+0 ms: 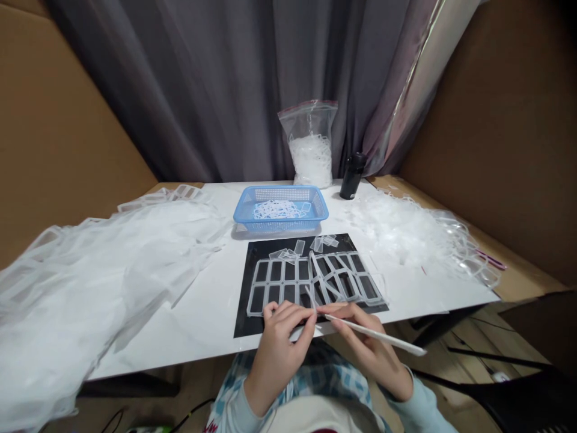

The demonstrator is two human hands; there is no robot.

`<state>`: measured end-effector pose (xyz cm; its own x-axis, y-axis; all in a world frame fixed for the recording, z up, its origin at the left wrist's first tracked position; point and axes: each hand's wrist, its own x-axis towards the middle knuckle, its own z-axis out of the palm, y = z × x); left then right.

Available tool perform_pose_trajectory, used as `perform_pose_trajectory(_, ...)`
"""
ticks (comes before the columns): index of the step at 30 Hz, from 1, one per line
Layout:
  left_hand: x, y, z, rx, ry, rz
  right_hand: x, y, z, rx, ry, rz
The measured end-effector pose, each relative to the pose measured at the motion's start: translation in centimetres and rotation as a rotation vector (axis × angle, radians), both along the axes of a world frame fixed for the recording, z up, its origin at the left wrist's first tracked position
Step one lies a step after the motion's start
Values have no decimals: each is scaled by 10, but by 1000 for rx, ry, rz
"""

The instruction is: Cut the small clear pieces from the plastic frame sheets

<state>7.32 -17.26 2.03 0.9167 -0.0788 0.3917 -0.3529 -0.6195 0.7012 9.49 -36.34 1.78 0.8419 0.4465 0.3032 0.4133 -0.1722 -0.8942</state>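
On a black mat (243,300) lies a translucent plastic sheet of rectangular frames (282,282), with some strips on its right half bent and lifted. My left hand (286,334) is at the sheet's near edge, thumb and fingertips pinched on a thin translucent plastic strip (311,296). My right hand (367,349) is closed round a slim white pen-shaped tool (383,337), whose tip is close to the left fingertips. The exact contact there is too small to make out. Small clear rectangular pieces (300,247) lie loose along the mat's far side.
Behind the mat stands a blue basket (282,226) holding small white frames. Farther back are a zip bag (311,159) of white pieces and a black bottle (352,176). Plastic sheets (135,258) are heaped on the left, plastic scraps (406,228) on the right.
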Motion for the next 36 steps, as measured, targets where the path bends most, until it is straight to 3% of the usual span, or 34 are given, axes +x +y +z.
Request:
perform_pose_trajectory(5,0,-2,1,16,-19,0,-2,5,3,-99,-159,41)
perform_pose_trajectory(12,0,-3,-1,4,-35,17,-2,12,-9,-93,-324,12)
perform_pose_trajectory(36,0,-4,-3,-19,-88,81,-7,21,-15,-83,-361,-41)
